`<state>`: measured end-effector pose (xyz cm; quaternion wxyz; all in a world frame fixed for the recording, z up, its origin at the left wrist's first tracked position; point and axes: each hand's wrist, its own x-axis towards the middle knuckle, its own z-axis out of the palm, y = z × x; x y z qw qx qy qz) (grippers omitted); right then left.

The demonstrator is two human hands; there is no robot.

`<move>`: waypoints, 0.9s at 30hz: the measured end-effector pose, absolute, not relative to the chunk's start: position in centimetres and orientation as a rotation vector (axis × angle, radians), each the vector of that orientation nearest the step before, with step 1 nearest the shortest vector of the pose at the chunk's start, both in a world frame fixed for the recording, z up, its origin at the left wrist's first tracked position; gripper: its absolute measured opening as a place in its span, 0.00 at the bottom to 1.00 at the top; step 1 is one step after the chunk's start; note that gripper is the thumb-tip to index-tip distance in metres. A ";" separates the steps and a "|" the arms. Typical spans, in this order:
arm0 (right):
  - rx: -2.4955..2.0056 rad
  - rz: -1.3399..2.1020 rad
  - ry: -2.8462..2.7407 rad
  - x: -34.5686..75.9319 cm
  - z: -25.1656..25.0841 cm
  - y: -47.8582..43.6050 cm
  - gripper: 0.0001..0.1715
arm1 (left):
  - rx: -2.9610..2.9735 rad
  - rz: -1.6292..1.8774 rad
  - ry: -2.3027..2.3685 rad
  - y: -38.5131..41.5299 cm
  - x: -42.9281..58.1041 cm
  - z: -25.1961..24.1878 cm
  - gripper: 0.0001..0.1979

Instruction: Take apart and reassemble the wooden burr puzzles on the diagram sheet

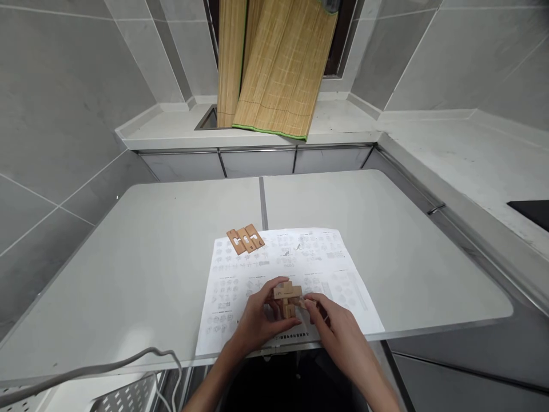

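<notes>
Over the lower part of a printed paper sheet (351, 292), my left hand (261, 316) is wrapped round a small assembly of interlocking wooden blocks (288, 293). My right hand (332, 320) is at the right side of the assembly, its thumb and fingers pinched on a small wooden piece (303, 302) that touches or lies close to the blocks. The fingers partly hide both. Beyond the hands, three flat wooden pieces (246, 239) with cut-outs and markings lie side by side near the sheet's far left corner.
The sheet lies on a white table (171, 240) with a grey seam. Behind is a white ledge (343, 120) with bamboo mats (283, 68). A grey cable (107, 363) crosses the near left edge above a perforated metal tray (126, 395).
</notes>
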<state>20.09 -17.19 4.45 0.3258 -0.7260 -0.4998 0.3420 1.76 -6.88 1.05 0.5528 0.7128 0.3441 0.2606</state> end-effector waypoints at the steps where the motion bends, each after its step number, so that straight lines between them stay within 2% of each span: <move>1: -1.925 0.888 -1.296 19.9 4.6 -17.2 0.22 | 1.724 0.619 0.811 -6.9 1.7 1.0 0.36; 9: -1.926 0.861 -1.267 18.3 4.1 -17.6 0.17 | 1.875 0.690 0.760 -7.0 1.9 1.3 0.34; 15: -1.969 0.703 -1.364 18.5 4.2 -18.3 0.14 | 1.935 0.665 0.701 -7.1 2.1 1.4 0.32; 23: -1.900 0.789 -1.379 18.0 5.0 -18.4 0.15 | 1.956 0.592 0.660 -7.3 2.0 1.5 0.30; 27: -1.814 0.944 -1.235 18.7 4.8 -18.4 0.22 | 1.825 0.592 0.731 -7.3 2.0 1.6 0.32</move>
